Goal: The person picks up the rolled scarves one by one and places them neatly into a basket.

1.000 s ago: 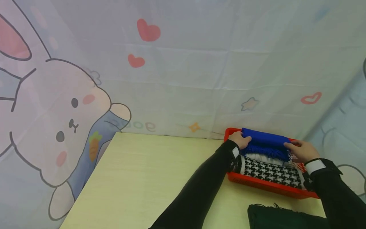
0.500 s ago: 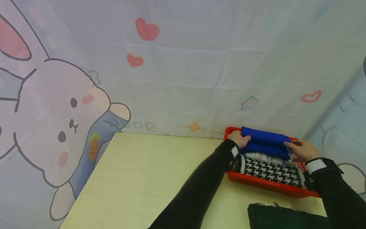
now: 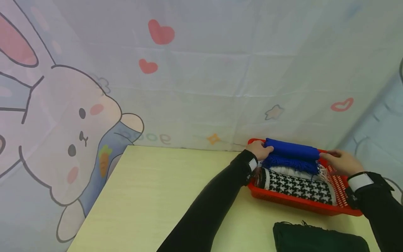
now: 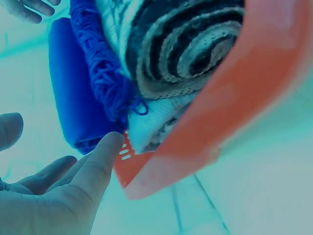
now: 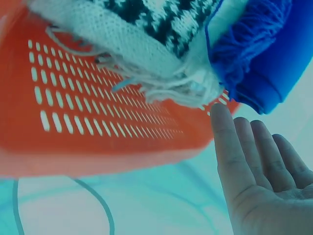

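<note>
A rolled blue scarf (image 3: 292,148) with fringe lies along the back of a red plastic basket (image 3: 296,204). My left hand (image 3: 259,149) is at the scarf's left end; the left wrist view shows its fingers (image 4: 95,169) extended, thumb apart, beside the roll. At the other end is my right hand (image 3: 343,162), its fingers (image 5: 227,147) straight in the right wrist view, close to the roll's end and the basket wall. In front of the blue scarf, a rolled black-and-white patterned scarf (image 3: 297,185) with pale fringe fills the basket's front, a whitish cloth (image 3: 291,171) between them.
A dark green folded cloth (image 3: 318,238) with fringe lies on the pale yellow table (image 3: 176,196), in front of the basket. Behind the table hangs a printed backdrop (image 3: 201,87) with a rabbit and hearts, close to the basket's back side.
My right hand has moved right, off the blue scarf's end, showing more of the basket's right wall. My left hand has shifted slightly left and up. The scarf stays in the basket.
</note>
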`<state>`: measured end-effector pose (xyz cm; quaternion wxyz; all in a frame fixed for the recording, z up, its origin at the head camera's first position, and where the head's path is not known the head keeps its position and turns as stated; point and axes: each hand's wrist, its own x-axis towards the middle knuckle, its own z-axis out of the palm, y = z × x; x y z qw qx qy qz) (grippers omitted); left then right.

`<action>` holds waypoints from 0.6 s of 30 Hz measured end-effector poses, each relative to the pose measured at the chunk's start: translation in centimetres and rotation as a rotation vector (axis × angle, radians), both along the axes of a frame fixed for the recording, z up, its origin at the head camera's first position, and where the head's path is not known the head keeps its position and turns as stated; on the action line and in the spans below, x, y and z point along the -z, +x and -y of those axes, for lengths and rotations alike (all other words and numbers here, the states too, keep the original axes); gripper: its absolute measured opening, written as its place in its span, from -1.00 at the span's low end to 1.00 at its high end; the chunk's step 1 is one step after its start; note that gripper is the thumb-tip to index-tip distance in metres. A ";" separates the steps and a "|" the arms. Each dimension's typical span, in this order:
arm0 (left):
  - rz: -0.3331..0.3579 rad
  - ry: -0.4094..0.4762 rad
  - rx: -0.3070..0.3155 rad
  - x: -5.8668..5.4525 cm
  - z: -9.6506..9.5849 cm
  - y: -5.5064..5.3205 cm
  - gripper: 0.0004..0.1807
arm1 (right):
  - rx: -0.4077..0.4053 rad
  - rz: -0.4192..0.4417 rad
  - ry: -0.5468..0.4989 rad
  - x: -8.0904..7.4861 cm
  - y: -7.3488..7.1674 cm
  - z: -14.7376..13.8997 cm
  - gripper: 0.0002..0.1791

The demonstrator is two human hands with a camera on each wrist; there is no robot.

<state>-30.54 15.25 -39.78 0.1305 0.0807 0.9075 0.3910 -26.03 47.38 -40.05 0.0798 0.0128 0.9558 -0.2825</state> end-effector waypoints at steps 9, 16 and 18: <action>-0.006 0.051 0.073 -0.9 1.0 -0.4 -0.36 | -0.022 -0.001 -0.035 -2.2 0.8 1.0 -0.13; -0.037 0.088 0.142 -1.6 1.5 0.3 -0.38 | -0.054 -0.025 -0.137 -2.7 1.3 2.9 -0.15; -0.048 0.106 0.159 -2.2 1.9 1.1 -0.38 | -0.070 -0.027 -0.176 -2.8 1.5 3.4 -0.18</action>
